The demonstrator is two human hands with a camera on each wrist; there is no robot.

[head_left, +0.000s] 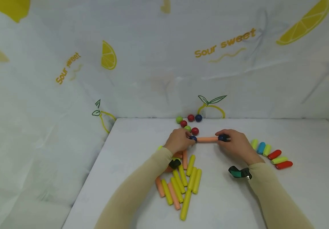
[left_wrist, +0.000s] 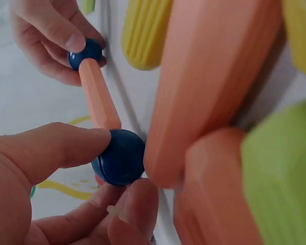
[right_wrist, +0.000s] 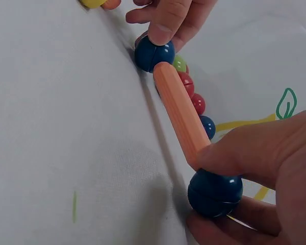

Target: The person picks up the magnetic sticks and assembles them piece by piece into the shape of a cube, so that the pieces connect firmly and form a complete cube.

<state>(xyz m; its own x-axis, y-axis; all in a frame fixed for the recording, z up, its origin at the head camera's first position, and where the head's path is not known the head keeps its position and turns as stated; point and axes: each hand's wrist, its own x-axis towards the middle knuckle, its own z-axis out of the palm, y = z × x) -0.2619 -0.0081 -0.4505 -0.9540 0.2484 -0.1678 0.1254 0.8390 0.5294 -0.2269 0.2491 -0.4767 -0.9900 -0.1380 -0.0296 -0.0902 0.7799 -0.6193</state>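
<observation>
An orange stick (head_left: 207,139) lies crosswise between my two hands, with a dark blue ball at each end. My left hand (head_left: 179,140) pinches the left blue ball (left_wrist: 118,157) between thumb and fingers. At the other end, my right hand (head_left: 235,143) grips the right blue ball (right_wrist: 215,193), its thumb also against the stick's end. Both balls touch the stick in the wrist views. Just beyond the left hand sit red balls (head_left: 195,131), green balls (head_left: 179,120) and another blue ball (head_left: 198,118).
Yellow sticks (head_left: 185,205) and orange sticks (head_left: 174,196) are spread near the left forearm, some hidden beneath it. Right of the right hand lie short red pieces (head_left: 284,165), yellow-green pieces (head_left: 279,160) and a blue piece (head_left: 261,148). A patterned cloth (head_left: 153,63) hangs behind the white table (head_left: 218,203).
</observation>
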